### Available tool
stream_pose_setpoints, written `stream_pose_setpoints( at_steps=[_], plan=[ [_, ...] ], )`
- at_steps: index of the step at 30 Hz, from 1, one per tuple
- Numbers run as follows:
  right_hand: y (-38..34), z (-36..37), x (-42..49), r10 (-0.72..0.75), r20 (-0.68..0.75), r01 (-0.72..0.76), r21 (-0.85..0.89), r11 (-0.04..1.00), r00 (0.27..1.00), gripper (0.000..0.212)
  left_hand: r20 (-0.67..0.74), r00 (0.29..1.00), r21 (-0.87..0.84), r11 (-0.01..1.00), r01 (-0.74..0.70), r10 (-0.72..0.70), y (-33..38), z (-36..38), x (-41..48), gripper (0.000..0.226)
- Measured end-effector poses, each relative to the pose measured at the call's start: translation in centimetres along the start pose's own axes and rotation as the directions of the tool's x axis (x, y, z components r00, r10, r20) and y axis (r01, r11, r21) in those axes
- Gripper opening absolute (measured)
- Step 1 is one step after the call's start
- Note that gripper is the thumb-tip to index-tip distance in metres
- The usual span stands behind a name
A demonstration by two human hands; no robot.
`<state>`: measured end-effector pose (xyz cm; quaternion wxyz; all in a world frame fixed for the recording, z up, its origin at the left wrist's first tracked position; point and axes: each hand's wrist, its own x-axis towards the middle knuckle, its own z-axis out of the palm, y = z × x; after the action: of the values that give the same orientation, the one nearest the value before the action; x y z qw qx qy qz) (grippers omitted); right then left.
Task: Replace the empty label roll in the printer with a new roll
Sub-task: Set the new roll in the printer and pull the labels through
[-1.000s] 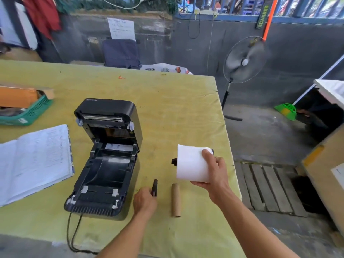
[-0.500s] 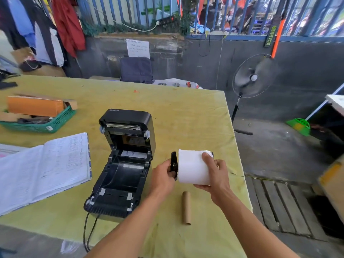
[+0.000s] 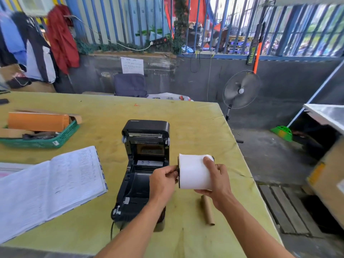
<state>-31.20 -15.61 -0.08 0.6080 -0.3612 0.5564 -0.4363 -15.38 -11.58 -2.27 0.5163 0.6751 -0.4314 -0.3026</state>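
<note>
Our right grip wraps the new white label roll above the worktop, our left grip pinches its black spindle end; open printer sits behind, empty core below.

Count, head view:
- 1 printer, lid open
- 1 white label roll, held off the table
- 1 bare cardboard core, lying on table
- 2 hands: left hand, right hand, both on the roll
- 1 open notebook
- 1 green basket w/ 1 orange box in it
- 1 standing fan
- 1 table, yellow-green top
</note>
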Motion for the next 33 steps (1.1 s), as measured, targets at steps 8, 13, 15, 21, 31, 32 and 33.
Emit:
stream_pose_setpoints(
  at_steps=[8, 13, 15, 21, 31, 32, 33],
  plan=[
    [3.6, 6.0, -5.7, 0.009, -0.024, -0.01, -0.03, 1.0, 1.0, 0.057, 0.137, 0.982, -0.037, 0.99, 0.134, -0.127, -2.1, -7.6, -1.9, 0.042],
    [5.1, 9.1, -8.3, 0.022, 0.02, -0.021, -0.05, 0.999, 1.0, 0.06, 0.112, 0.993, 0.117, 0.992, -0.045, 0.032, -2.3, -11.8, -3.8, 0.043],
    [5.6, 9.9, -8.7, 0.01, 0.031, -0.007, -0.093, 0.996, 0.999, 0.062, 0.082, 0.995, 0.129, 0.99, -0.058, 0.048, -2.9, -13.2, -3.7, 0.049],
    [6.1, 12.7, -9.1, -0.095, -0.001, 0.092, -0.235, 0.968, 0.996, 0.069, 0.089, 0.995, 0.114, 0.992, -0.059, 0.049, -3.8, -15.8, -2.7, 0.036],
    [5.4, 14.4, -4.7, -0.214, 0.086, 0.229, -0.46, 0.858, 0.973, 0.054, 0.034, 0.999, 0.109, 0.994, -0.009, 0.005, -5.2, -15.7, 1.5, 0.039],
    [5.5, 14.5, -4.3, -0.222, 0.105, 0.245, -0.455, 0.856, 0.969, 0.055, 0.03, 1.0, 0.114, 0.994, -0.003, 0.0, -5.5, -15.6, 2.1, 0.039],
    [5.5, 14.5, -3.9, -0.229, 0.116, 0.257, -0.445, 0.858, 0.966, 0.055, 0.03, 1.0, 0.113, 0.994, -0.004, 0.001, -5.7, -15.5, 2.7, 0.036]
  ],
)
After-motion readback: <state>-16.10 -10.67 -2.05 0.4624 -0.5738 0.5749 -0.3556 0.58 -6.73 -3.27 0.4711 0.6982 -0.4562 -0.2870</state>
